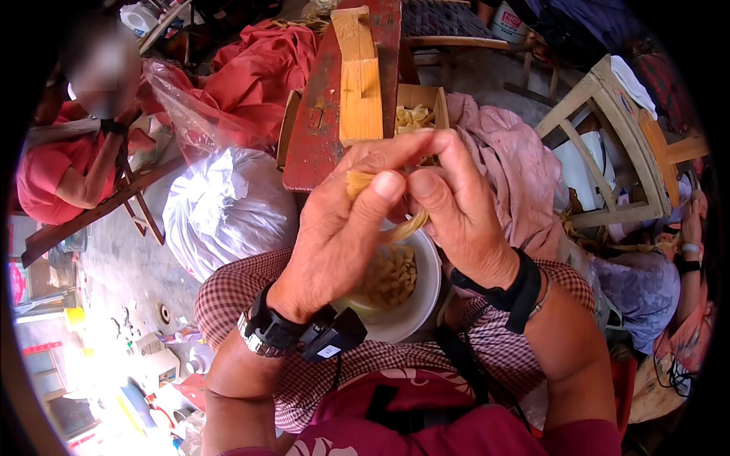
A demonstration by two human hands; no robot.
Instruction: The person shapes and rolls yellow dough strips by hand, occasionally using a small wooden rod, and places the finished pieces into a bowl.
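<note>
Both of my hands are raised close together above my lap. In my left hand (336, 233) a pale yellow fibrous strip (359, 181) is pinched under the thumb, its cut-looking end showing. The strip's lower length (406, 228) curves between the hands. My right hand (465, 211) has its thumb and bent forefinger closed on the strip near the left thumb; the exact grip is partly hidden by the fingers. Below them a white basin (425, 310) sits between my knees, with many small yellowish folded pieces (396, 276) in it.
Ahead stands a red wooden bench (313, 134) with a wooden block fixture (362, 102) on it. Beside it are a cardboard box (440, 108), a white sack (228, 211) and pink cloth (507, 165). A person (63, 182) sits at left; another person's arm (691, 228) shows at right.
</note>
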